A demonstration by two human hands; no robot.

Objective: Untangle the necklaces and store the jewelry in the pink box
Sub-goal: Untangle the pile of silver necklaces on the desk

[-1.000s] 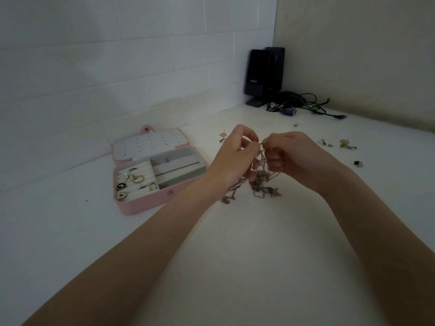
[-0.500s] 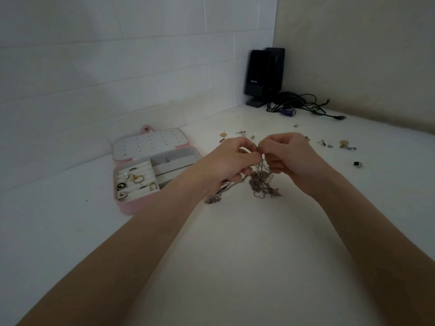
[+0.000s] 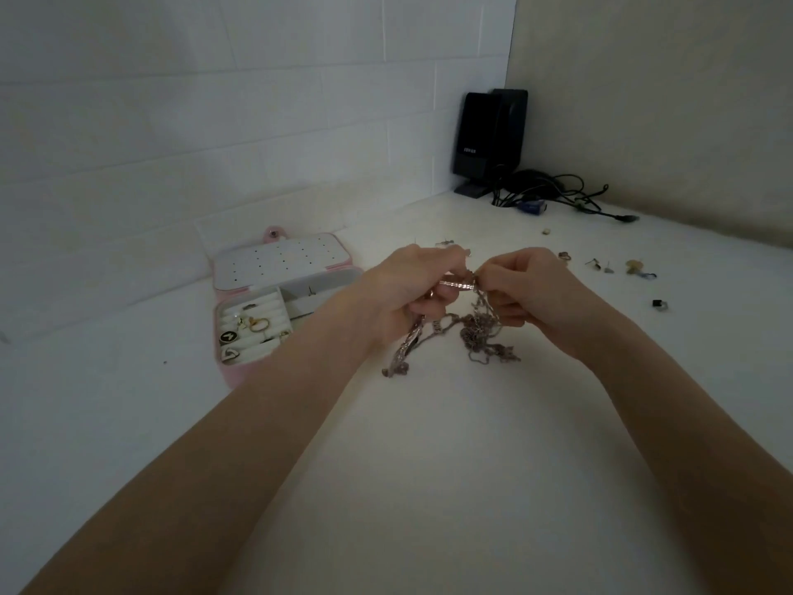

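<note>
Both hands, left hand point(image 3: 403, 289) and right hand point(image 3: 532, 289), pinch the light, limp, snag-prone necklaces point(image 3: 467, 332); best held near the knot, judging by the slack

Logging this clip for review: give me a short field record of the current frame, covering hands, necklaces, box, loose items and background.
left hand: left hand grips the tangled necklaces
right hand: right hand pinches the same tangle at its top
necklaces: still knotted, lower strands hanging down to the white table
box: pink box open, left of the hands, rings in its slotted section
loose items: small jewelry pieces scattered on the table to the right
background: black speaker and cables in the corner
</note>
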